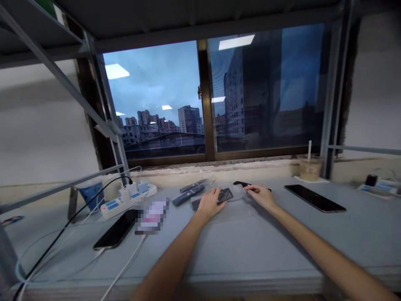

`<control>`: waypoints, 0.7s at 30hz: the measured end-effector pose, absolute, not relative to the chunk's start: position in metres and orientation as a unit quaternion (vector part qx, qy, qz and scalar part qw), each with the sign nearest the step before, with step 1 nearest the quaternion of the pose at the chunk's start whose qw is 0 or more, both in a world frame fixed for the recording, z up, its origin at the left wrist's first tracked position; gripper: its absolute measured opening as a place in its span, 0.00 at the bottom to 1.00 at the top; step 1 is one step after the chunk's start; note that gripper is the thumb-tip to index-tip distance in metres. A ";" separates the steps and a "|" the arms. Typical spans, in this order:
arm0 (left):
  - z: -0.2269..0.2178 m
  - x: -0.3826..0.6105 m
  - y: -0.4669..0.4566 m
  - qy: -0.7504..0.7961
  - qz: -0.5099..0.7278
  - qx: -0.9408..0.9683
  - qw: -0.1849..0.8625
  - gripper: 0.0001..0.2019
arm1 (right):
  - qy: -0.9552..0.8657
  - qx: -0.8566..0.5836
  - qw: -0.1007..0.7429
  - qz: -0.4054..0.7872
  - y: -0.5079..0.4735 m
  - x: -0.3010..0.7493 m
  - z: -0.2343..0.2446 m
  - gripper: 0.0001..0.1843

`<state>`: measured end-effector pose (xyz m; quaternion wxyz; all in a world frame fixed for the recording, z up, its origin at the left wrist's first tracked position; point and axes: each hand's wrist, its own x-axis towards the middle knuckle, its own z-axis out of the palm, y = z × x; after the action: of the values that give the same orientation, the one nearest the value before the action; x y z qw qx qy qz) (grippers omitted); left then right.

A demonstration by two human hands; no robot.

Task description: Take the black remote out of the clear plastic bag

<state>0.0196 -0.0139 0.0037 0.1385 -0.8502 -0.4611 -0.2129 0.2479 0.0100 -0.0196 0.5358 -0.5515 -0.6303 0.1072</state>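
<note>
My left hand (pixel 210 205) lies over a dark remote control (pixel 226 195), thumb and fingers around its middle. Small buttons show on the end that sticks out to the right. Clear plastic bag (pixel 239 193) film spreads from this end towards my right hand (pixel 261 196). Its thumb and forefinger are pinched together at the bag's edge. Just behind those fingers is a slim black object (pixel 241 183), partly covered by the hand. Left of my left hand, two dark, long objects in plastic sleeves (pixel 189 195) rest side by side, probably more remotes.
A black phone (pixel 315 198) lies on the right of the grey table (pixel 250 255). Two phones, one dark (pixel 116 230) and one lit (pixel 153 216), lie on the left with cables. A white power strip (pixel 108 210) and a drink cup (pixel 310 168) stand near the window.
</note>
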 end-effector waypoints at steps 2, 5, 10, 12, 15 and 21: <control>0.004 0.019 -0.013 -0.463 -0.206 -0.852 0.134 0.19 | -0.628 -0.555 0.533 0.113 0.010 0.247 -0.021 0.13; 0.003 0.018 -0.012 -0.465 -0.200 -0.852 0.133 0.19 | -0.621 -0.567 0.529 0.117 0.008 0.246 -0.022 0.10; 0.003 0.017 -0.011 -0.452 -0.204 -0.858 0.134 0.18 | -0.612 -0.574 0.523 0.147 0.004 0.243 -0.018 0.09; 0.003 0.017 -0.012 -0.442 -0.210 -0.862 0.131 0.18 | -0.611 -0.571 0.522 0.170 0.003 0.242 -0.016 0.11; 0.003 0.017 -0.012 -0.439 -0.219 -0.861 0.130 0.19 | -0.596 -0.573 0.523 0.207 0.001 0.240 -0.014 0.16; 0.003 0.017 -0.013 -0.431 -0.219 -0.866 0.126 0.19 | -0.560 -0.581 0.530 0.262 0.000 0.239 -0.014 0.20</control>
<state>0.0172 -0.0127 0.0030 0.1257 -0.8662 -0.4314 -0.2185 0.2389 0.0005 -0.0140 0.5300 -0.5808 -0.5598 0.2615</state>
